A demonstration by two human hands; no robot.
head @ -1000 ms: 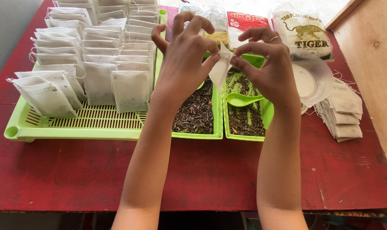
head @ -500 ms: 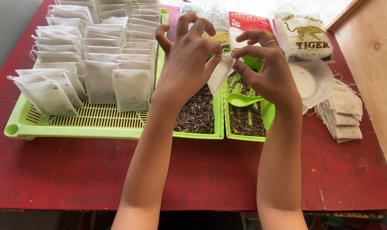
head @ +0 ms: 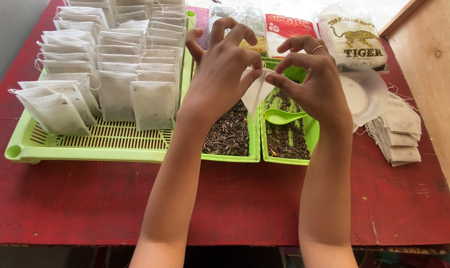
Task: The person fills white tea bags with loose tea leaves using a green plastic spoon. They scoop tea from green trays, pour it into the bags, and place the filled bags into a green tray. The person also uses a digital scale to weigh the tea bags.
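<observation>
Both forearms are reaching over the red table (head: pixel 86 198). The left hand (head: pixel 222 69) and right hand (head: pixel 311 82) are pinching one small white bag (head: pixel 257 92) between fingertips, above the green trays of loose tea (head: pixel 232 131). A green spoon (head: pixel 282 116) is lying below the bag. Filled bags (head: pixel 111 64) are standing left of it; empty bags (head: pixel 398 131) are lying right.

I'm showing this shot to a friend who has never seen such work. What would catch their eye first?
Both hands, left hand and right hand, pinch one small white paper bag above two green trays of loose dark leaves. To the left, rows of filled white bags stand in a slotted green tray on the red table.
</observation>
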